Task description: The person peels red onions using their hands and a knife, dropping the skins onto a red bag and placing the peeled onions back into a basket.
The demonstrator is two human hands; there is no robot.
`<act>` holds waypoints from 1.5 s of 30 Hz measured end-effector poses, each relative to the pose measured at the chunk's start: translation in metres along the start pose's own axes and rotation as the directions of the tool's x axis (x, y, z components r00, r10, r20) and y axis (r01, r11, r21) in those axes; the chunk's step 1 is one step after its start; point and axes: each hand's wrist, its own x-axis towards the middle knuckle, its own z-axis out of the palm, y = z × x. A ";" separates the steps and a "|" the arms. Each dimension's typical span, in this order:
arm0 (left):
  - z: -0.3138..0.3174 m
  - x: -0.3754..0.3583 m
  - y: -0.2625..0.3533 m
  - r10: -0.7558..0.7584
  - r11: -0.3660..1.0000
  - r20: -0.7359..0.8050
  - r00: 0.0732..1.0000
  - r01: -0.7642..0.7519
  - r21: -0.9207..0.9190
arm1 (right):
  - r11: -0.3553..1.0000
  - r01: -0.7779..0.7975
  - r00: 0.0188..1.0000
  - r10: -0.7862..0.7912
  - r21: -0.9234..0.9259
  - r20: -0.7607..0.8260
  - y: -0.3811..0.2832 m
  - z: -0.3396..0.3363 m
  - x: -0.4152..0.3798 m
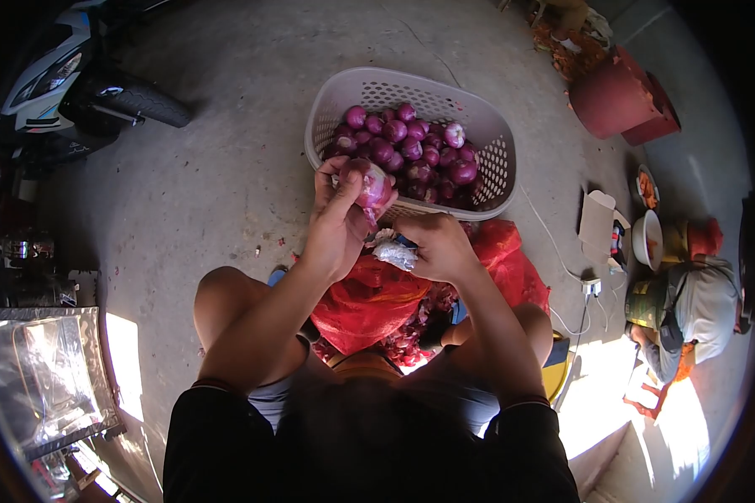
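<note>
A large red onion with a loose strip of skin rests in my left hand, the fingers and thumb wrapped round it. Just to the right, my right hand is closed on a small object with a crumpled silver, foil-like part; its kind is not clear. Beyond both hands stands a grey plastic basket holding many purple onions. Below my hands, between my knees, a red mesh bag lies among onion skins.
A motorcycle stands at the left. Red tubs lie at the upper right. On the right are an open cardboard box, a white bowl, a power cable with a plug and a bent-over person.
</note>
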 end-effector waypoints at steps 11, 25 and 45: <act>-0.008 0.010 0.009 0.028 0.992 0.001 1.000 -0.028 -0.125 | 1.000 -0.006 0.947 0.012 -0.020 0.321 -0.011 0.001 -0.004; -0.010 0.004 0.021 -0.284 0.920 0.054 0.957 0.256 0.296 | 0.801 -0.437 0.864 0.500 0.408 -0.057 0.024 -0.005 -0.008; 0.004 0.001 0.022 -0.257 0.897 0.102 0.961 0.198 0.394 | 0.860 -0.497 0.863 0.503 -0.115 0.034 -0.011 -0.084 -0.047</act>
